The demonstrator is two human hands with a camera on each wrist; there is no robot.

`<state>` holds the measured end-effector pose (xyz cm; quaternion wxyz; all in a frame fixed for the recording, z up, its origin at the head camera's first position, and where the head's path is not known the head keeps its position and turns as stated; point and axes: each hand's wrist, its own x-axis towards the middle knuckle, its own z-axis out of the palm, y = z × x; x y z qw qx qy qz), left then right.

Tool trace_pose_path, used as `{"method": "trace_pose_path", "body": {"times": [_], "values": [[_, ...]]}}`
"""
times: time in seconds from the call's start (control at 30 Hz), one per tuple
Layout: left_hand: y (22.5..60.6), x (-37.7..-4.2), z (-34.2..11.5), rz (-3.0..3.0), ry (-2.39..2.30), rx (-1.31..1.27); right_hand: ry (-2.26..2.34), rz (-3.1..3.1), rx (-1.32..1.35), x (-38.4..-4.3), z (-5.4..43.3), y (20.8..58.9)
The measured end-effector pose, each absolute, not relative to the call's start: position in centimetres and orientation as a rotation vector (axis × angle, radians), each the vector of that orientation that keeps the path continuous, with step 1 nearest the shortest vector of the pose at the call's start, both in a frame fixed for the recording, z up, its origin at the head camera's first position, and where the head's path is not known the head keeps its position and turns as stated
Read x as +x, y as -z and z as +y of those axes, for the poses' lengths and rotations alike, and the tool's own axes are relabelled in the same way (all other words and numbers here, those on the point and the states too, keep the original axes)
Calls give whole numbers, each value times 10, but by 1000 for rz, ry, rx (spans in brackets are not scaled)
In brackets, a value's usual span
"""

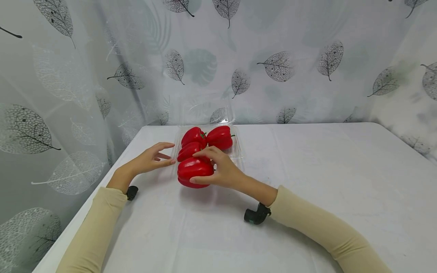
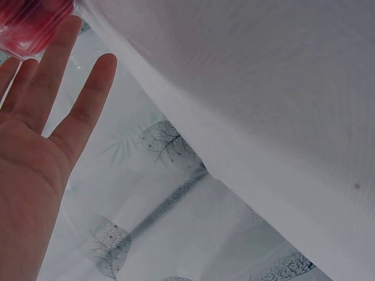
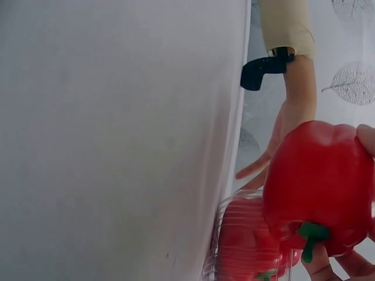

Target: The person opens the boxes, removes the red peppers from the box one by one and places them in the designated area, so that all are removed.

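My right hand (image 1: 223,172) grips a red bell pepper (image 1: 194,171) with thumb and fingers, over the near end of a clear plastic clamshell box (image 1: 238,151). In the right wrist view this pepper (image 3: 322,181) shows its green stem, and the fingertips (image 3: 319,266) curl round its side. Three more red peppers lie in the box: one at back left (image 1: 193,135), one at back right (image 1: 221,137) and one at front left (image 1: 188,151). Beside the box's left wall is my left hand (image 1: 150,158), its fingers extended; whether they touch the wall I cannot tell.
The box's transparent lid (image 1: 205,110) stands raised at the back, against the leaf-patterned curtain (image 1: 273,34). A white cloth (image 1: 307,167) covers the table. Each wrist wears a black camera, the right one (image 1: 257,214) hanging low near the cloth.
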<state>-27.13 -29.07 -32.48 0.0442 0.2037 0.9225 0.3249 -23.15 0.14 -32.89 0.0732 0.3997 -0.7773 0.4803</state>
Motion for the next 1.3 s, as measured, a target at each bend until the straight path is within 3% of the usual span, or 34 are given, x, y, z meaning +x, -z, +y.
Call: {"method": "trace_pose_path", "body": {"times": [1.3], "values": [[326,-271,-291,2809,-1001,626,-1299,-2565,1123,-223,-3,339]]}}
